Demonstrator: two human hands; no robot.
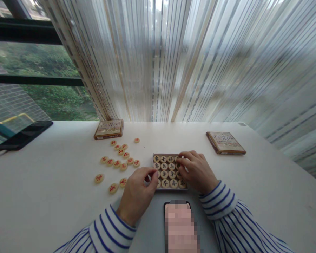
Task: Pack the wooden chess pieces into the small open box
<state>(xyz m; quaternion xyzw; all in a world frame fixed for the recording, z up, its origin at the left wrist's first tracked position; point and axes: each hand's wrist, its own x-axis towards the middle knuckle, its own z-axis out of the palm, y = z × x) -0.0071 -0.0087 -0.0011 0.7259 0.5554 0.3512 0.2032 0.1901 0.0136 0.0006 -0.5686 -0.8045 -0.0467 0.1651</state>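
Note:
A small open box tray (155,155) lies on the white table (55,211), filled with several round wooden chess pieces with dark characters (168,173). My right hand (197,171) rests over the tray's right side, fingers bent and pressing on pieces at its upper right. My left hand (137,193) sits at the tray's left edge, thumb and fingers pinched together; what is between them is hidden. Several loose pieces with red characters (119,161) lie scattered to the left of the tray.
A box lid (109,129) lies at the back centre-left and another box part (225,142) at the back right. A black phone (23,135) lies at the far left edge. A second phone (177,204) lies near me. A striped curtain hangs behind the table.

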